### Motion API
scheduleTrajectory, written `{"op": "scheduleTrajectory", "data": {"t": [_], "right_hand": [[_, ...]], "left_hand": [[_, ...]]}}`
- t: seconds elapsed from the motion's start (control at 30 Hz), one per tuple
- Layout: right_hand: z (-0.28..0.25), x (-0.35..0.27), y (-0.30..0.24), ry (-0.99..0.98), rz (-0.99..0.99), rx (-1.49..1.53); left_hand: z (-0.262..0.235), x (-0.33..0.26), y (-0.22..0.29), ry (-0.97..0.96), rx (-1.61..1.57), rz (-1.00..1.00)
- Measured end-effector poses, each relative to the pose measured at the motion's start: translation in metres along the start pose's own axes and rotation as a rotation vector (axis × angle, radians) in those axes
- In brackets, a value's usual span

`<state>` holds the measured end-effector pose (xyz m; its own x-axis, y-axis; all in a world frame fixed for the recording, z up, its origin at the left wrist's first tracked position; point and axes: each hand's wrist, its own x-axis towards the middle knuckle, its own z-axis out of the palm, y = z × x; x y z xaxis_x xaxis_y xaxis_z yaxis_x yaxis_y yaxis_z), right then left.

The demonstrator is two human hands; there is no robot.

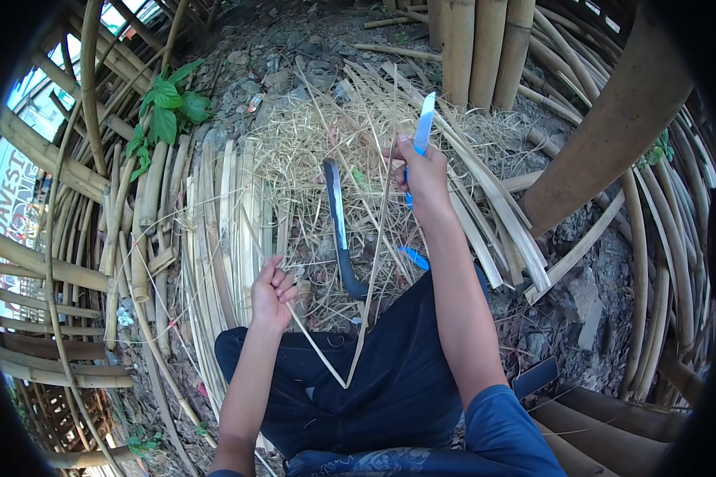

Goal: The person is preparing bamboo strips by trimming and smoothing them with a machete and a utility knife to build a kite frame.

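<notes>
My right hand [426,179] is closed round a knife [425,123] with a blue handle, its blade pointing up and away from me. Its thumb and finger also pinch near one leg of a thin bamboo strip [318,347]. The other leg runs into my left hand [273,294], whose fingers are curled shut on its end. Both legs meet in a V over my dark trousers; whether the strip is split or bent there I cannot tell. Between my hands a long blade with a curved dark handle [348,274] lies on the shavings.
Pale shavings [302,143] cover the ground ahead. Flat bamboo slats [243,211] lie at the left, and more slats [497,219] at the right. A blue object [414,257] lies by my knee. A thick bamboo pole [605,131] slants at the right; a dark flat object [536,377] lies near my right elbow.
</notes>
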<state>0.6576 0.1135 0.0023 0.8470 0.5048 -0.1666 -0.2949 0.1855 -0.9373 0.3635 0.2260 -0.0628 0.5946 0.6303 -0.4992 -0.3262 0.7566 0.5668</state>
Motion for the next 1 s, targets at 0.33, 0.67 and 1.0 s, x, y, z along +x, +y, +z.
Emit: {"op": "scheduleTrajectory", "data": {"t": [0.33, 0.67, 1.0], "right_hand": [[-0.042, 0.053, 0.016, 0.205, 0.094, 0.169], [-0.09, 0.076, 0.018, 0.314, 0.044, 0.199], [-0.089, 0.077, 0.024, 0.275, 0.082, 0.201]], "left_hand": [[0.053, 0.208, 0.114, -0.08, -0.573, 0.434], [0.056, 0.146, -0.099, 0.643, 1.416, 0.762], [0.012, 0.055, -0.197, -0.04, 1.418, 0.548]]}}
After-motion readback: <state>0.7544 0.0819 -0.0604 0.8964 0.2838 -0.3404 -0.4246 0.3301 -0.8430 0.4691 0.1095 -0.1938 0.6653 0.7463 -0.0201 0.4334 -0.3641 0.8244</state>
